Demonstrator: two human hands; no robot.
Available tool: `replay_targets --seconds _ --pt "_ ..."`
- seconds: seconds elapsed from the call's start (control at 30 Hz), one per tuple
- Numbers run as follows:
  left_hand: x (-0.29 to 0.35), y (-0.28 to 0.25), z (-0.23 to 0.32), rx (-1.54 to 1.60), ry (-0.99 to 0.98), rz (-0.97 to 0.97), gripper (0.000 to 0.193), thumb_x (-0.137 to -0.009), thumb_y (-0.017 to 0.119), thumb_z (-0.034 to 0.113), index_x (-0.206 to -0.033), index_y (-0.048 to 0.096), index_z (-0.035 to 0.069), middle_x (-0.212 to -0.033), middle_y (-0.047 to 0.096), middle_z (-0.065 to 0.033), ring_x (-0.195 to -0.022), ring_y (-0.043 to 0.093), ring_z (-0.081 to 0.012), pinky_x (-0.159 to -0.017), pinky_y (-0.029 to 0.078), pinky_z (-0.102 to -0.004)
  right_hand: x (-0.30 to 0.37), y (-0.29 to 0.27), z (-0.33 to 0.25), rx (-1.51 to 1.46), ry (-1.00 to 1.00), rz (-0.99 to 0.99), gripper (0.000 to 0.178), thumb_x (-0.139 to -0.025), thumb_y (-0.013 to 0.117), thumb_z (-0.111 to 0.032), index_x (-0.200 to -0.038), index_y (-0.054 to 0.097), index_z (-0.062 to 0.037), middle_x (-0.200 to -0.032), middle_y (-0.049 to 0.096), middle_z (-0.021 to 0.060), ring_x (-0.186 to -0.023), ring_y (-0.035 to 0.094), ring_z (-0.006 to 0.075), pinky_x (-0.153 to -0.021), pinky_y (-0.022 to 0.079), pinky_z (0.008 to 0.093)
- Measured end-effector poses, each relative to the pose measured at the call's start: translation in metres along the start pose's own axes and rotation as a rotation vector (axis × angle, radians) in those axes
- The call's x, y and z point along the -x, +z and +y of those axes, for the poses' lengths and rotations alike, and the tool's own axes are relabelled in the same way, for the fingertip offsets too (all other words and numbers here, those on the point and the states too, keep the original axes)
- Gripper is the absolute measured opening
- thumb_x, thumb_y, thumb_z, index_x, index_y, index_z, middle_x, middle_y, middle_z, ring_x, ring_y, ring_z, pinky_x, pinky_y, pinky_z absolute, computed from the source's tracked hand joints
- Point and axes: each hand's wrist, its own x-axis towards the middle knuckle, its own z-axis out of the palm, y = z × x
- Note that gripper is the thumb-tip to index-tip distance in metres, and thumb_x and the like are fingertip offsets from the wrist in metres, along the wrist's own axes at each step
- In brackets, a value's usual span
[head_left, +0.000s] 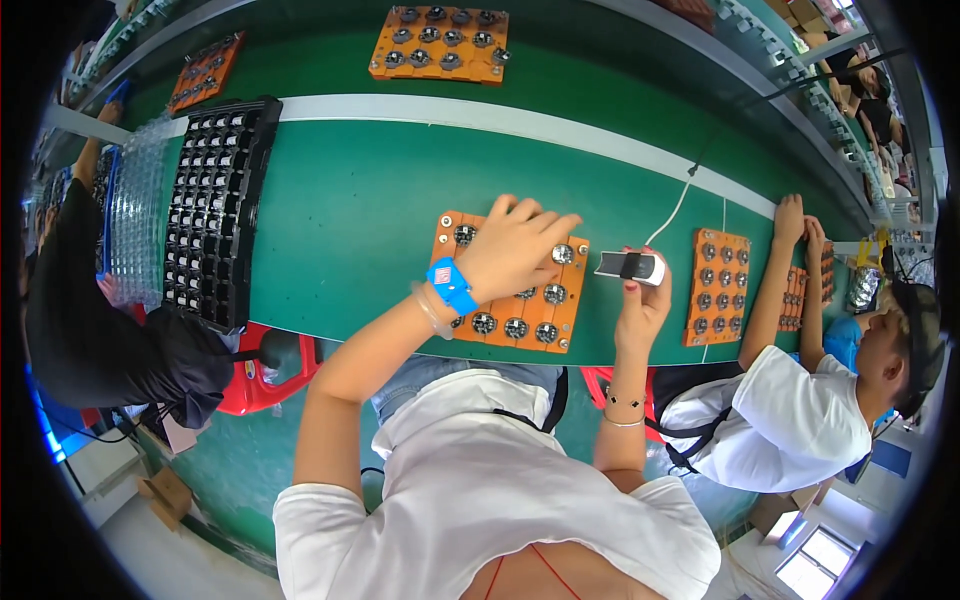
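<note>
My left hand (512,248) lies across an orange board (500,340), its fingers apart and reaching to the far edge. It hides the middle of the board, and the fingertips are partly out of sight. Small round black-and-silver parts (515,328) sit in rows on the board; one round part (562,254) shows beside the thumb. Right of the board, my right hand (645,300) is closed round a white and grey handheld device (648,268) with a black band. A white cable (675,213) runs from the device toward the back of the table.
A black tray (255,165) of small cylindrical parts stands at left, next to bubble wrap (140,210). Similar orange boards lie at the back (440,45) and at right (717,285). A co-worker (780,410) sits close on the right; another's dark sleeve (85,290) is at left.
</note>
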Motion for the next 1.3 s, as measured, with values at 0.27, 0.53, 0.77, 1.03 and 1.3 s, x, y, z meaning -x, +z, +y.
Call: replay_targets --seconds 0.27,0.53,0.77,1.03,1.3 --pt "-0.015 0.004 0.016 0.295 -0.057 -0.151 0.049 -0.075 0.067 0.012 -0.119 0.047 0.008 -0.085 0.062 -0.0102 -0.085 0.057 -0.0267 -0.084 0.038 -0.0371 -0.003 -0.005 0.011 0.172 -0.011 -0.145 0.036 -0.084 0.061 -0.004 -0.117 0.05 0.0021 -0.112 0.056 0.0099 -0.101 0.053 0.0151 -0.087 0.042 0.0273" --pt "-0.007 0.01 0.02 0.498 -0.126 -0.047 0.056 -0.075 0.066 0.006 -0.126 0.04 0.008 -0.088 0.062 -0.0118 -0.087 0.057 -0.0337 -0.086 0.042 -0.0428 0.004 0.008 0.006 0.056 0.05 -0.107 0.037 -0.083 0.063 -0.006 -0.116 0.05 0.0013 -0.111 0.056 0.0117 -0.103 0.053 0.018 -0.091 0.041 0.0291" --pt "-0.005 0.003 0.019 0.197 -0.042 -0.029 0.052 -0.072 0.069 0.009 -0.119 0.047 0.006 -0.095 0.06 -0.0114 -0.096 0.053 -0.029 -0.086 0.04 -0.0396 0.019 -0.018 0.001 -0.007 -0.007 0.068 0.047 -0.087 0.063 -0.026 -0.121 0.044 0.0006 -0.112 0.057 0.0153 -0.105 0.055 0.0241 -0.093 0.042 0.0366" --pt "0.024 0.01 0.036 0.05 0.016 -0.164 0.036 -0.069 0.072 0.018 -0.098 0.053 0.006 -0.089 0.058 -0.005 -0.09 0.051 -0.0213 -0.076 0.037 -0.0348 0.042 -0.017 -0.001 0.03 0.087 -0.1 0.045 -0.083 0.067 -0.021 -0.117 0.048 0.0015 -0.11 0.057 0.013 -0.105 0.055 0.0223 -0.09 0.043 0.0337" --pt "0.019 0.002 0.047 0.234 -0.006 -0.017 0.038 -0.068 0.072 0.012 -0.101 0.054 0.005 -0.082 0.058 -0.004 -0.085 0.05 -0.0201 -0.074 0.036 -0.0341 0.042 0.001 0.004 0.084 0.069 -0.155 0.038 -0.076 0.068 -0.003 -0.111 0.055 0.0027 -0.107 0.056 0.0115 -0.102 0.053 0.0214 -0.09 0.041 0.0312"
